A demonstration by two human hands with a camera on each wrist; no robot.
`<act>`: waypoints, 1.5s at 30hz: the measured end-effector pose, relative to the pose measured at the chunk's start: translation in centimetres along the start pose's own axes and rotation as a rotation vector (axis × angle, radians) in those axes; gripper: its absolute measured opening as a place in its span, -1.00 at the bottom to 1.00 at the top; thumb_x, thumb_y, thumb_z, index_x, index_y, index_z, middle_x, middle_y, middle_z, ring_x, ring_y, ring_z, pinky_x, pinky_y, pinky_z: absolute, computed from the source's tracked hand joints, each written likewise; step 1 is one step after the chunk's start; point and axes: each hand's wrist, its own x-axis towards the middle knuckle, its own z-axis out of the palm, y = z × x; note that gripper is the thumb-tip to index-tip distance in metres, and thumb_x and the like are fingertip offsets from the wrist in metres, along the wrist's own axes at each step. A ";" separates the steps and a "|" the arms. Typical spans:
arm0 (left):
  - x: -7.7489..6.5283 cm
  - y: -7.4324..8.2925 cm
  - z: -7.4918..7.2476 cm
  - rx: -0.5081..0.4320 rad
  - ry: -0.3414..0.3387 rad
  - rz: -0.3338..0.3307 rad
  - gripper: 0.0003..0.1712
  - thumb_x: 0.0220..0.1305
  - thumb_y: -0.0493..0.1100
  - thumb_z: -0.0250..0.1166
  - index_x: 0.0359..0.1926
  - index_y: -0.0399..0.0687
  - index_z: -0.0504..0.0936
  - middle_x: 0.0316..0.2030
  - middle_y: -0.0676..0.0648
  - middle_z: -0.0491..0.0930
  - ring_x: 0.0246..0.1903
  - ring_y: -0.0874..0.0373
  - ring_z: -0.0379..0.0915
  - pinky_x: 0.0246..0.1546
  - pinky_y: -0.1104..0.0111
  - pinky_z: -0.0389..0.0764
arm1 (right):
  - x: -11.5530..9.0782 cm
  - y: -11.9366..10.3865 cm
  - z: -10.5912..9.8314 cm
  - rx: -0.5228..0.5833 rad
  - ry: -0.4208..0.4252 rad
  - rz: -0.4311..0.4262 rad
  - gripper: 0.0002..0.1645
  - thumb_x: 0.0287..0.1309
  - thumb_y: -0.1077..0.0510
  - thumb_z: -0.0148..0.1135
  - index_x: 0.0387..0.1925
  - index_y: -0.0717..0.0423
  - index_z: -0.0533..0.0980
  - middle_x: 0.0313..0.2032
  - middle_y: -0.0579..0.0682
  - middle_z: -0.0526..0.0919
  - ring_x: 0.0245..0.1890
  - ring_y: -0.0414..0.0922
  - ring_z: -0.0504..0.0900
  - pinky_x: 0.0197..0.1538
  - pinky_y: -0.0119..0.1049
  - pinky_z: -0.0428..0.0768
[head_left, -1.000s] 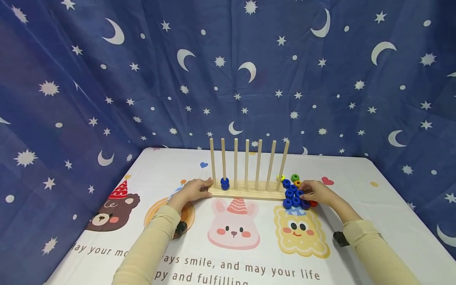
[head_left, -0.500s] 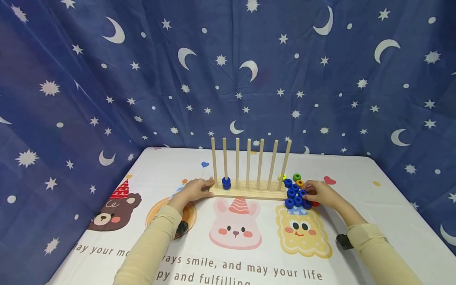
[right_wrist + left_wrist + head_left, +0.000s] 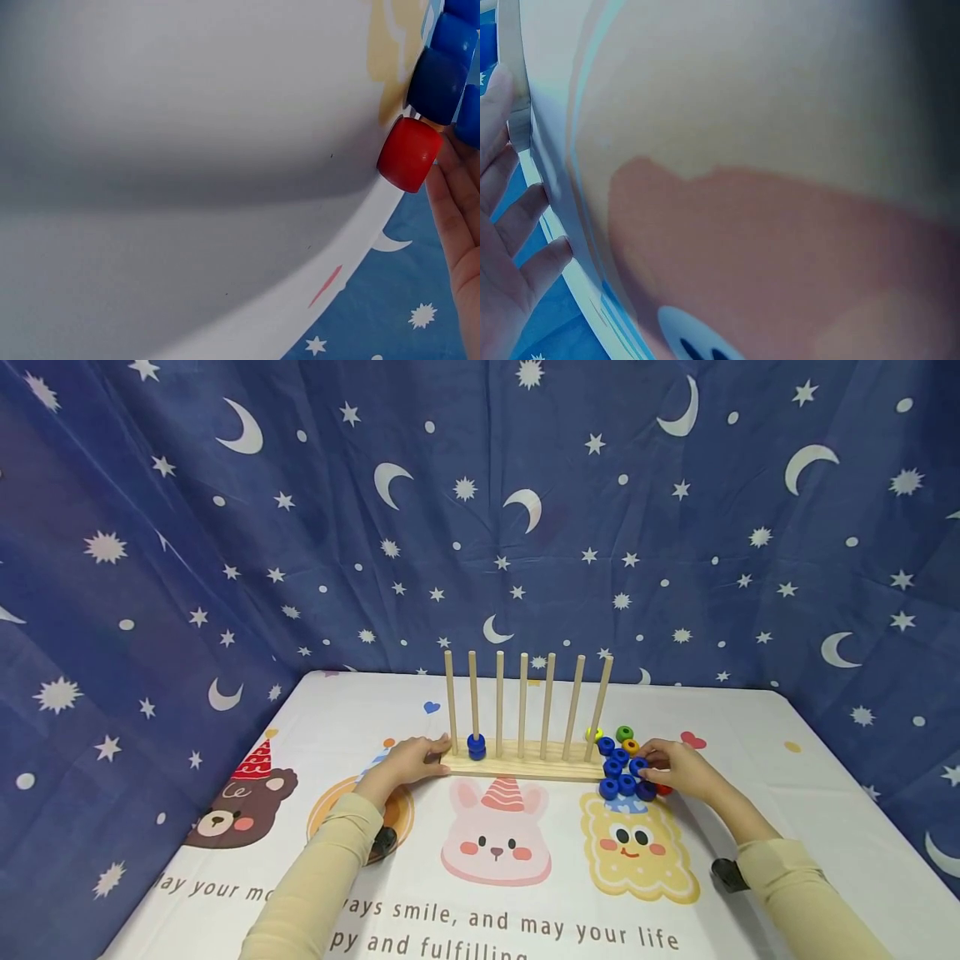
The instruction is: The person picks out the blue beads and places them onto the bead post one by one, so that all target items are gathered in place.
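A wooden peg rack [image 3: 525, 764] with several upright pegs stands mid-table; two blue beads [image 3: 476, 747] sit on its second peg from the left. My left hand [image 3: 408, 762] grips the rack's left end between thumb and fingers. That rack end [image 3: 516, 75] also shows at the left edge of the left wrist view. At the rack's right end, my right hand [image 3: 678, 768] pinches a blue bead [image 3: 638, 767] at the edge of a cluster of blue beads [image 3: 612, 767]. Under this hand lies a red bead [image 3: 663, 789], which the right wrist view shows close beside the fingers [image 3: 450, 217].
Behind the blue cluster lie a green bead [image 3: 625, 733], an orange bead [image 3: 631, 747] and a yellow bead [image 3: 595, 735], partly behind the last peg. A white cloth with printed animals [image 3: 495, 860] covers the table. A dark blue starry curtain [image 3: 480, 527] hangs behind and at the sides.
The blue bead in my right fingers has shifted slightly right, away from the cluster. My left hand keeps its grip on the rack, and the view has shifted a little.
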 end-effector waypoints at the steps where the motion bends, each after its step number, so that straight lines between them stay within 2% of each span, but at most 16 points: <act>1: 0.0 0.0 0.0 0.000 0.002 0.002 -0.37 0.15 -0.01 0.33 0.22 -0.13 0.46 0.26 -0.16 0.36 0.14 -0.25 0.40 0.12 0.01 0.44 | 0.0 0.0 0.0 0.004 0.003 0.000 -0.70 0.07 0.22 0.31 -0.18 0.32 0.52 -0.21 0.24 0.68 -0.17 0.13 0.66 -0.04 0.01 0.62; 8: 0.0 0.1 0.0 0.001 0.004 0.009 -0.37 0.15 -0.01 0.33 0.22 -0.14 0.46 0.26 -0.16 0.36 0.17 -0.25 0.37 0.15 0.01 0.42 | -0.3 -0.2 -0.1 0.020 0.029 -0.031 -0.70 0.09 0.24 0.29 -0.15 0.33 0.53 -0.21 0.23 0.68 -0.16 0.13 0.66 -0.04 0.01 0.62; 18: 0.0 0.0 0.1 0.003 0.006 0.011 -0.37 0.14 -0.02 0.34 0.21 -0.14 0.47 0.24 -0.18 0.38 0.13 -0.25 0.41 0.11 0.02 0.46 | -0.8 -0.4 0.2 0.018 0.077 -0.133 -0.66 0.10 0.25 0.28 -0.07 0.34 0.56 -0.13 0.26 0.67 -0.16 0.11 0.66 -0.05 0.00 0.62; 24: 0.0 0.0 0.1 0.001 0.004 0.011 -0.38 0.14 -0.02 0.33 0.21 -0.14 0.47 0.25 -0.18 0.37 0.13 -0.25 0.41 0.12 0.03 0.45 | -0.9 -1.0 0.3 0.025 0.081 -0.137 -0.63 0.11 0.25 0.27 -0.04 0.37 0.55 -0.09 0.30 0.64 -0.16 0.12 0.66 -0.05 0.01 0.62; 32: 0.1 -0.1 0.1 -0.003 0.001 0.000 -0.36 0.14 0.00 0.33 0.22 -0.12 0.46 0.25 -0.16 0.36 0.14 -0.24 0.41 0.12 0.04 0.45 | -0.8 -1.6 0.5 0.032 0.114 -0.200 -0.66 0.09 0.30 0.26 -0.08 0.40 0.55 -0.11 0.33 0.64 -0.21 0.11 0.67 -0.11 -0.05 0.64; 35: 0.1 -0.1 0.1 -0.005 0.003 -0.001 -0.36 0.14 0.00 0.33 0.22 -0.12 0.46 0.25 -0.16 0.36 0.14 -0.25 0.40 0.12 0.03 0.45 | -0.7 -1.7 0.7 0.042 0.144 -0.242 -0.68 0.07 0.32 0.27 -0.10 0.39 0.56 -0.14 0.31 0.66 -0.26 0.04 0.68 -0.15 -0.08 0.66; 40: 0.0 -0.1 0.2 -0.009 0.000 -0.007 -0.36 0.15 0.00 0.33 0.22 -0.12 0.46 0.26 -0.16 0.35 0.15 -0.24 0.40 0.12 0.03 0.45 | -0.6 -2.2 1.1 0.074 0.177 -0.300 -0.70 0.05 0.35 0.28 -0.12 0.37 0.57 -0.20 0.26 0.68 -0.31 -0.23 0.65 -0.20 -0.14 0.68; 45: 0.0 0.0 0.1 -0.015 0.001 -0.005 -0.37 0.15 -0.01 0.33 0.22 -0.13 0.45 0.26 -0.16 0.35 0.15 -0.24 0.39 0.13 0.03 0.45 | -0.3 -2.8 1.4 0.085 0.181 -0.320 -0.71 0.08 0.32 0.28 -0.12 0.37 0.57 -0.23 0.19 0.70 -0.32 -0.42 0.58 -0.21 -0.23 0.68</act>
